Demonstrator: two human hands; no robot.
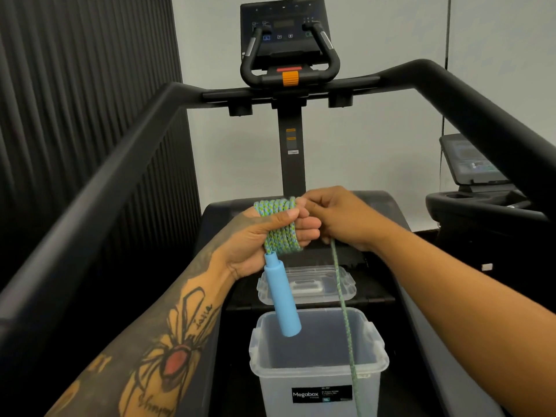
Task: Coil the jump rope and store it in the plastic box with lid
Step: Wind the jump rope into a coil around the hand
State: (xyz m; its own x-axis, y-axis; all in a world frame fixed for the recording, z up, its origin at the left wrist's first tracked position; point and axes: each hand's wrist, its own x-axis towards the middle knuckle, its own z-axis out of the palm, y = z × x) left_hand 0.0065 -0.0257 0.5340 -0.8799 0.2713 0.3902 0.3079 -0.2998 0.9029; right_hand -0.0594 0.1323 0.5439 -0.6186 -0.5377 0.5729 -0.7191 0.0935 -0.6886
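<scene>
Several turns of the blue-and-green braided jump rope [279, 227] were wrapped side by side around the curled fingers [307, 233] of the left hand [255, 236], whose thumb pressed down across the coils to pin them. Just beside those fingers the right hand [340, 218] pinched the free strand between thumb and curled fingers, seemingly guiding the next turn onto the bundle. From the bottom of the left hand's coil hung one sky-blue foam cylinder handle [282, 299], tilted, its lower end dangling above the open mouth of the box. From the right hand the loose length of rope [343, 299] dropped nearly straight, crossed the near rim of the box in the view and ran out of the bottom of the frame, so how much remained unwound could not be told, and the second handle was not in sight. Below the hands stood the clear plastic box [270, 386] with a black label, open, with none of the rope resting inside as far as could be seen; its clear lid [346, 284] lay flat just behind it. Both sat on the deck of a black treadmill [451, 94], whose rails ran past either arm. By this showing the coiling was well begun but not finished; winding the rest, putting the bundle in the box and fitting the lid were all left to do.
</scene>
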